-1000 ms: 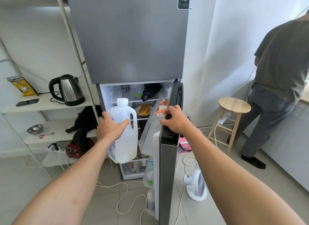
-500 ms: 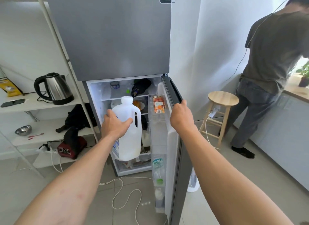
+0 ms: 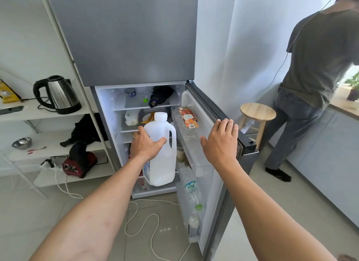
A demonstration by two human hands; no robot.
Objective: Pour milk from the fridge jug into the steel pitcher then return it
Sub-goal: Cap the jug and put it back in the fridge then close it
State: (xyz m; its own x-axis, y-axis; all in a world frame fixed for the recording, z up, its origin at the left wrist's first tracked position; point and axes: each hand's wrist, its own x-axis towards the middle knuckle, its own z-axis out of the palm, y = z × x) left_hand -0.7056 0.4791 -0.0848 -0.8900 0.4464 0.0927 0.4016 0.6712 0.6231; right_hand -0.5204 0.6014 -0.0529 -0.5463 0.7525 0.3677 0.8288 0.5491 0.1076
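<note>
From the head camera, the left hand (image 3: pixel 144 146) is wrapped around the shoulder of the white milk jug (image 3: pixel 162 159), holding it upright in front of the open lower compartment of the fridge (image 3: pixel 124 37). The right hand (image 3: pixel 220 142) lies with fingers spread flat over the top edge of the open fridge door (image 3: pixel 223 183), gripping nothing. The door's upper bin holds an orange carton (image 3: pixel 188 118); a water bottle (image 3: pixel 191 189) sits lower down. A steel kettle (image 3: pixel 58 94) stands on the shelf unit at left. A wooden stool (image 3: pixel 257 112) and another person (image 3: pixel 314 70) stand at right by the counter (image 3: pixel 343 109).
</note>
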